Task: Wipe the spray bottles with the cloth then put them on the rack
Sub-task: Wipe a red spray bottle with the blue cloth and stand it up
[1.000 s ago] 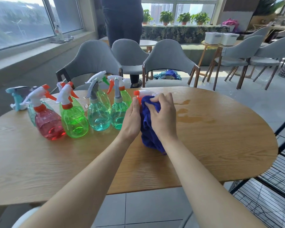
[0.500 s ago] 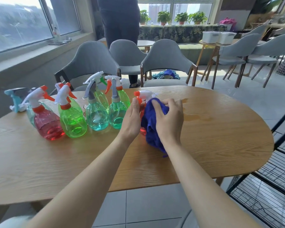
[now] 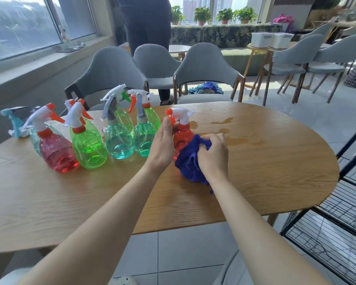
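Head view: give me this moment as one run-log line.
step: wiping | left hand: holds red spray bottle | right hand: grips blue cloth against it | rack: no bottle in visible part

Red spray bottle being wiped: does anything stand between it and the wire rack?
Nothing visible does: past the cloth in the right hand, only wet patches lie on the table before the rack.

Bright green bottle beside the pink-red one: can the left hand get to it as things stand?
Probably yes, once free. The left hand grips the red bottle. Two teal bottles stand between it and the green bottle, but the table in front of the row is bare.
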Demonstrator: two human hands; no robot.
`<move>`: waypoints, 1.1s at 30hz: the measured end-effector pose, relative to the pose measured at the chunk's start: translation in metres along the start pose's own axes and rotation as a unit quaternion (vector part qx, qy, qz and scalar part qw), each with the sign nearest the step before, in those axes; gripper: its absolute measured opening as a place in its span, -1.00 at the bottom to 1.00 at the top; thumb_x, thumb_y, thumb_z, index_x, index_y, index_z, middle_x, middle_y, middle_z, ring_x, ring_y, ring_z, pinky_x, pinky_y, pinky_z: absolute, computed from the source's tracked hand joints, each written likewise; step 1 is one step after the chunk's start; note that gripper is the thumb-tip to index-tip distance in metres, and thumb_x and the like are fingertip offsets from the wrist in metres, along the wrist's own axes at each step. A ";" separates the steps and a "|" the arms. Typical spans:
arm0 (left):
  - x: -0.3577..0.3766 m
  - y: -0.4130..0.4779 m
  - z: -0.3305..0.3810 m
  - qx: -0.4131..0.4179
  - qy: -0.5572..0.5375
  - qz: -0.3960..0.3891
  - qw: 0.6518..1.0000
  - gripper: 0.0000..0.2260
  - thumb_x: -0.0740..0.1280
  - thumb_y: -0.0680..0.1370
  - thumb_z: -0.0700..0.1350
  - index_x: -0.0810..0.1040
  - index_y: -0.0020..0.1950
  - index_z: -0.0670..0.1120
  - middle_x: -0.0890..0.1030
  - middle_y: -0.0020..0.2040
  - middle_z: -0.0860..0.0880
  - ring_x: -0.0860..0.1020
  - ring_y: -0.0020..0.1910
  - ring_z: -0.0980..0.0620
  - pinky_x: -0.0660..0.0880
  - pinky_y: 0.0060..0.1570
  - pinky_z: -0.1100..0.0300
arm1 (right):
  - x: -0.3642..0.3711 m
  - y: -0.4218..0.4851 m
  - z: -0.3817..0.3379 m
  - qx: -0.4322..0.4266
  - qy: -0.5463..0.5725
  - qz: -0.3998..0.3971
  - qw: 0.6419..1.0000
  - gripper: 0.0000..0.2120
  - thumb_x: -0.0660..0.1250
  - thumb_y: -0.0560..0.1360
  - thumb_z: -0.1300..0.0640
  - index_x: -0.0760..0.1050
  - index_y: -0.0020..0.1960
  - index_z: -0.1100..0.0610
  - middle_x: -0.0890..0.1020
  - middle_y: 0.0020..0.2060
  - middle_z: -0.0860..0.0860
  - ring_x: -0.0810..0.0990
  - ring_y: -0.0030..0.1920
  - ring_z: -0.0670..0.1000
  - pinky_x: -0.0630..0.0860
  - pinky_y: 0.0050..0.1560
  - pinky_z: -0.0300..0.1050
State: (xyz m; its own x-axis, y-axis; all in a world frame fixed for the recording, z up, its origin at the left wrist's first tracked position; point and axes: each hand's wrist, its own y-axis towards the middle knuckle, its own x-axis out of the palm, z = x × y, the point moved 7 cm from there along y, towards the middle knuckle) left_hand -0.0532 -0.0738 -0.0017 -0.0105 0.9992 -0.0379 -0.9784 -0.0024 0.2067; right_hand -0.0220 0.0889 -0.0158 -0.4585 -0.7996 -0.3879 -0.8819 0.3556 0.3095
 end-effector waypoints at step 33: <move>0.001 -0.003 0.002 0.008 0.002 0.007 1.000 -0.54 -0.07 0.79 0.18 0.57 0.33 0.07 0.67 0.14 0.20 0.62 0.14 0.42 0.48 0.14 0.48 | 0.018 0.011 -0.021 -0.027 0.173 0.010 0.984 -0.79 0.52 0.58 0.05 0.56 0.11 0.10 0.62 0.08 0.00 0.59 0.09 -0.08 0.49 0.08 -0.35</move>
State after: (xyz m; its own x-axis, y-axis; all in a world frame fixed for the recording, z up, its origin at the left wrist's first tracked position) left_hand -0.0497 -0.0730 -0.0004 -0.0260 0.9989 -0.0396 -0.9745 -0.0165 0.2236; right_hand -0.0372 0.0684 -0.0006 -0.4031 -0.9129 -0.0644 -0.8616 0.3549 0.3629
